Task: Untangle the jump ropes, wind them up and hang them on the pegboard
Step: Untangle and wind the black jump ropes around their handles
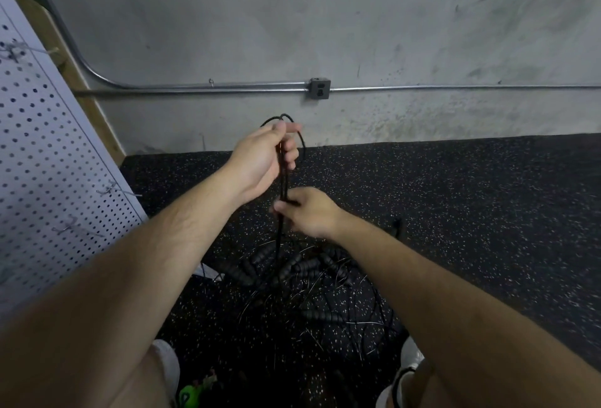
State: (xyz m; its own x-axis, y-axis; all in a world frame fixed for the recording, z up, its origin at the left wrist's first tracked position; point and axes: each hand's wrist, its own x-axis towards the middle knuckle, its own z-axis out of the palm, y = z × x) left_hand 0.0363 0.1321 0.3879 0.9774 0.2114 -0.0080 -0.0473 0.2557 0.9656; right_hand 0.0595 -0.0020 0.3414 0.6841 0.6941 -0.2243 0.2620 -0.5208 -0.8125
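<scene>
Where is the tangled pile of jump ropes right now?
Head view, lower centre: the tangled pile lies on the speckled floor, below the left hand and right hand, right of the pegboard.

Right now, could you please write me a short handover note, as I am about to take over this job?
Left hand: raised, grips doubled black rope, its loop sticking out above the fist.
Right hand: just below, pinches the same strands.
Pile of tangled ropes: on the floor below the hands; the held strands run down into it.
Pegboard: at the left; the hooks in view carry nothing.
Done: one rope partly lifted.
Left: free it, wind it, hang it, then the others.
</scene>
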